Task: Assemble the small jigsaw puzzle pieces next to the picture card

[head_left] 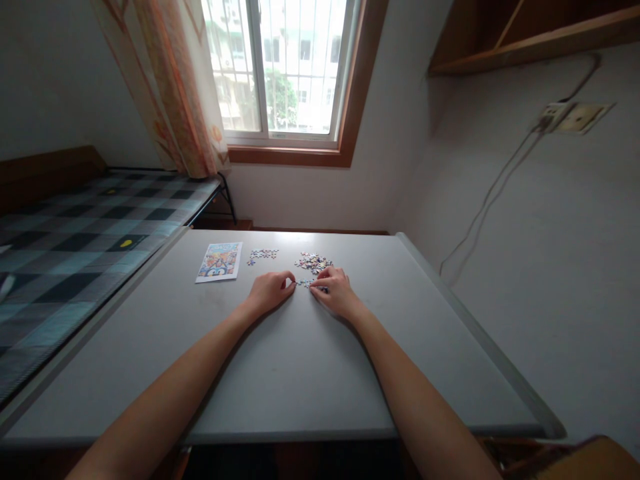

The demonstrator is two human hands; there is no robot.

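Observation:
A short strip of puzzle pieces [305, 283] lies on the grey table [280, 373] between my two hands. My left hand [273, 291] pinches at the strip's left end, thumb and forefinger together; any piece between them is too small to make out. At the strip's right end is my right hand [335, 291], its fingers bent down over puzzle pieces and partly hiding them. Just behind it sits a pile of loose puzzle pieces [313, 261]. Farther left lies a partly joined group of pieces [264, 254], beside a colourful picture sheet [220, 261].
A bed with a checked cover [115, 213] stands left of the table. Behind are a curtain [175, 87] and a barred window [300, 67]. Cables run down the right wall from a socket [580, 118], below a wooden shelf [550, 48]. A wooden chair part [590, 460] shows bottom right.

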